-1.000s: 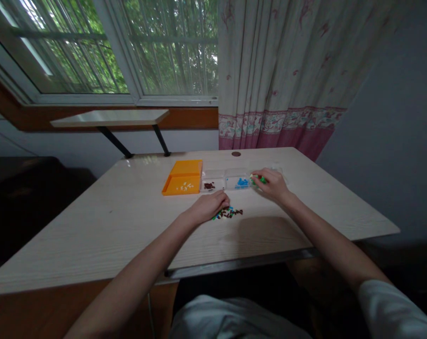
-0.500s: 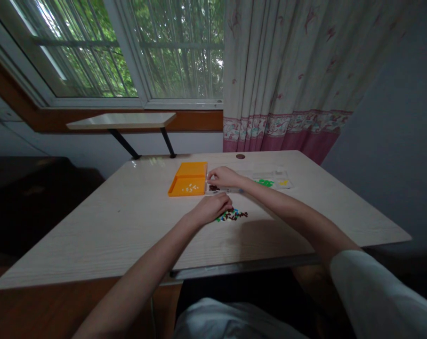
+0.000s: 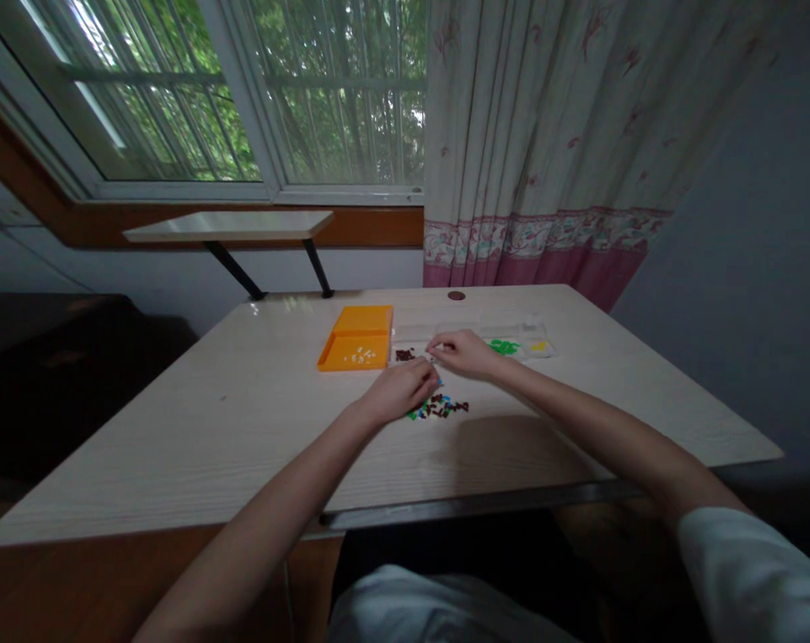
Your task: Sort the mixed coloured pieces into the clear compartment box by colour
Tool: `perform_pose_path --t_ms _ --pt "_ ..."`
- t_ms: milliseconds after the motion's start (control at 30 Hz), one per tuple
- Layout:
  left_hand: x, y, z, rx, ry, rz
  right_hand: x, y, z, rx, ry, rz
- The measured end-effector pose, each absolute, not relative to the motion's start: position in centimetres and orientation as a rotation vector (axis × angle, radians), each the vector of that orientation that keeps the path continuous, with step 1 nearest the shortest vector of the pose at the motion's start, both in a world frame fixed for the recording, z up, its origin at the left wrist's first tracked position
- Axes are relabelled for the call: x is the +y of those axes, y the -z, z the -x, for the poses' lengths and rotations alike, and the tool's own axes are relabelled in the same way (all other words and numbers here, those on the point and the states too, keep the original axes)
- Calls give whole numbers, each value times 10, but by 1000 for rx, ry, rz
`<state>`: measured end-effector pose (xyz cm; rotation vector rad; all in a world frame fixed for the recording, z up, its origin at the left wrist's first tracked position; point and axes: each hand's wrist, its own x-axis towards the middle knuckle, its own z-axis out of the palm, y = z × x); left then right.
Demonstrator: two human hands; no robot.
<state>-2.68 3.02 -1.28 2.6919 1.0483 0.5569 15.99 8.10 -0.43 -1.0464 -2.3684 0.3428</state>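
Note:
My left hand point(image 3: 403, 388) rests with curled fingers at the left edge of a pile of small brown, green and blue pieces point(image 3: 445, 407). A bit of blue shows by its fingertips; whether it is gripped I cannot tell. Over the middle of a clear compartment box point(image 3: 546, 350) is my right hand point(image 3: 468, 354), thumb and fingers pinched together. Anything in that pinch is too small to make out. Brown pieces point(image 3: 405, 354) lie in the box's left compartment, green pieces point(image 3: 504, 346) and yellow pieces point(image 3: 537, 346) towards its right.
An open orange box point(image 3: 364, 318) with several small white pieces point(image 3: 360, 355) stands left of the clear box. A raised shelf point(image 3: 237, 226) is fixed at the back left of the pale wooden table point(image 3: 257, 446). A curtain point(image 3: 512, 179) hangs behind the table.
My right hand has moved right, from above the brown pieces to the middle of the clear box. My left hand has shifted slightly up, away from the pile.

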Motion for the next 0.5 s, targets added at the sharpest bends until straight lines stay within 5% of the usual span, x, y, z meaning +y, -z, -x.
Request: perform_pose_path --t_ms 500 --pt "34 18 21 1001 -700 -2672 37 36 -186 -2276 -278 1010"
